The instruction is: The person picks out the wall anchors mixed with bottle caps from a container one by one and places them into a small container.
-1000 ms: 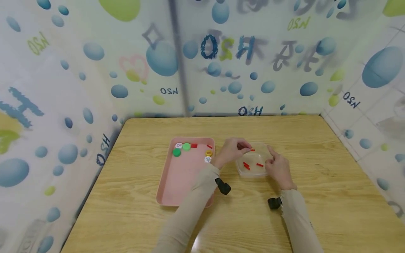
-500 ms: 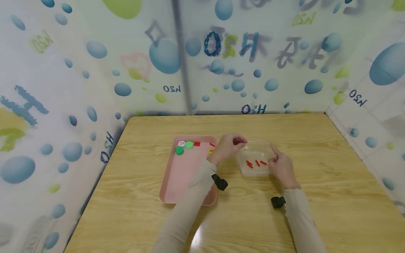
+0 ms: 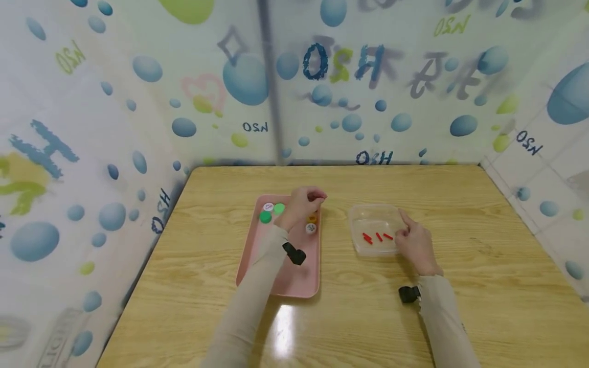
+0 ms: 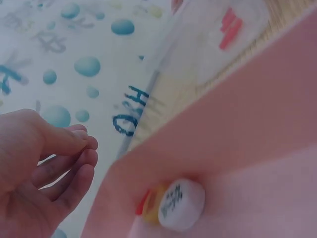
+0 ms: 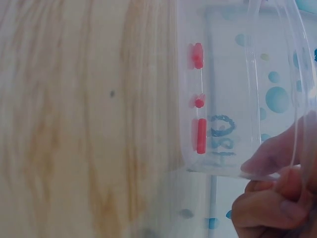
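In the head view, we see that the left hand [image 3: 301, 207] has moved away from the clear tub [image 3: 374, 251] and is now over the pink tray [image 3: 306, 268], by the tray corner nearest the counter's back edge and the tub. A second ago it held a little red stick over the tub; now four red sticks [image 3: 379, 237] lie in there, so we think that stick's trip is done and the left hand is free. The tray sits left of the middle of the counter [image 3: 184, 276], and the tub lies between it and the counter's right edge. The right hand [image 3: 416, 246] is on the tub's right side, so the sticks are just left of that hand and well apart from the left one. Green caps [image 3: 265, 216] lie near the tray's back left corner. In the left wrist view, the left hand's fingers are softly bent, with the thumb and first fingertip close together, and we see nothing between them. Past the tray wall, one red stick in the tray [image 4: 141, 202] peeks out by a yellow cap [image 4: 152, 204] and a white cap [image 4: 181, 204]. In the right wrist view, the right hand grips the tub's side with its other fingers curled in, while the red sticks rest on the tub's floor.
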A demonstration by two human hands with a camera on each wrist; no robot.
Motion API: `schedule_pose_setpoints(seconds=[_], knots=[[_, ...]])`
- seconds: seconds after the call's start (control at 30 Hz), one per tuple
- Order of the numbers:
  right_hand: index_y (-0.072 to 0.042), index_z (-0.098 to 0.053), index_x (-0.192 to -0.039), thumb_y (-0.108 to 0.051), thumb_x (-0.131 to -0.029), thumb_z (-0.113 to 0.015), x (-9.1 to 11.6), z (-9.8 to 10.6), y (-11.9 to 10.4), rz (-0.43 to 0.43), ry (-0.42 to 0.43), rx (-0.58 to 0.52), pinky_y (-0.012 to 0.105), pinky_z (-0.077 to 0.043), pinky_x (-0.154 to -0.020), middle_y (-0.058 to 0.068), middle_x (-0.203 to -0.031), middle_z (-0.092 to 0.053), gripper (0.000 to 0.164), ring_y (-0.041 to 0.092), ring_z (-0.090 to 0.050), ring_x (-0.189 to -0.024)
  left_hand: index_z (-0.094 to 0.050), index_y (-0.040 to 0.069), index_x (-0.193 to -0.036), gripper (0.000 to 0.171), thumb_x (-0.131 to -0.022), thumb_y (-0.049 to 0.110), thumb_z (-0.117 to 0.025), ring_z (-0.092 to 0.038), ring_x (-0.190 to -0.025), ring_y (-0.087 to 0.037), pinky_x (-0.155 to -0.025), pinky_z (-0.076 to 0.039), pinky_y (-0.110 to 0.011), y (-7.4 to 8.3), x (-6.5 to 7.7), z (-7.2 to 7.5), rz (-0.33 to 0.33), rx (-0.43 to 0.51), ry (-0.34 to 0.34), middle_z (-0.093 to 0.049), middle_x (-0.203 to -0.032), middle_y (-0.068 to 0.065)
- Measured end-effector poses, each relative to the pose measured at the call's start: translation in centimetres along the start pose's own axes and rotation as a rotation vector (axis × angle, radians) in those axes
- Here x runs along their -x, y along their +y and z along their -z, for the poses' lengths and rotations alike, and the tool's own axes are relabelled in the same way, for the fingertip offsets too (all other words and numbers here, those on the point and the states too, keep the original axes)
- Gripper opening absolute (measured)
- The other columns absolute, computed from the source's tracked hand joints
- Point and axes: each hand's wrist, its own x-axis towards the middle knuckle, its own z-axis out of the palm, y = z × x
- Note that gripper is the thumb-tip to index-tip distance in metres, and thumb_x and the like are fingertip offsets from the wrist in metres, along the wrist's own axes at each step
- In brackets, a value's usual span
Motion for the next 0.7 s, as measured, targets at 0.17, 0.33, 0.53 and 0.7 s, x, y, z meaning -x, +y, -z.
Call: schedule_pose_setpoints(seconds=[0.17,0.33,0.53,0.7], knots=[[0.0,-0.038,-0.154,0.0,-0.088,-0.043,-0.1,0.0,0.2,0.012,0.003,0.001,0.026,-0.025,-0.045,-0.006,-0.053,-0.028,0.066,0.009,-0.022,-0.05,-0.07,0.003,-0.12,0.023,-0.102,0.013,-0.062,-0.066,-0.097,-0.024,-0.083,-0.058,-0.032,-1.4,0.1,0.5,0.03,0.012,0.009,-0.071,-0.113,-0.009],[0.0,-0.037,-0.155,0.0,-0.088,-0.044,0.1,0.1,0.0,-0.002,-0.009,0.0,0.026,-0.026,-0.045,-0.006,-0.053,-0.029,0.067,0.009,-0.024,-0.049,-0.072,0.006,-0.114,0.017,-0.102,0.011,-0.06,-0.067,-0.102,-0.027,-0.086,-0.058,-0.034,-2.5,0.4,1.0,0.023,0.028,0.003,-0.071,-0.11,-0.007],[0.001,-0.038,-0.154,0.001,-0.088,-0.045,0.2,0.0,-0.1,-0.002,-0.005,-0.001,0.026,-0.025,-0.045,-0.005,-0.053,-0.03,0.067,0.01,-0.024,-0.049,-0.074,0.011,-0.11,0.017,-0.102,0.007,-0.059,-0.068,-0.101,-0.027,-0.088,-0.058,-0.035,-3.1,0.7,1.2,0.054,0.044,-0.001,-0.072,-0.109,-0.007],[0.002,-0.04,-0.153,0.001,-0.087,-0.045,0.1,-0.1,0.0,0.011,0.019,0.009,0.026,-0.025,-0.045,-0.005,-0.053,-0.029,0.066,0.009,-0.023,-0.049,-0.074,0.012,-0.11,0.019,-0.102,0.005,-0.058,-0.065,-0.103,-0.021,-0.091,-0.056,-0.035,-3.4,0.6,0.7,0.071,-0.032,0.007,-0.071,-0.113,-0.005]])
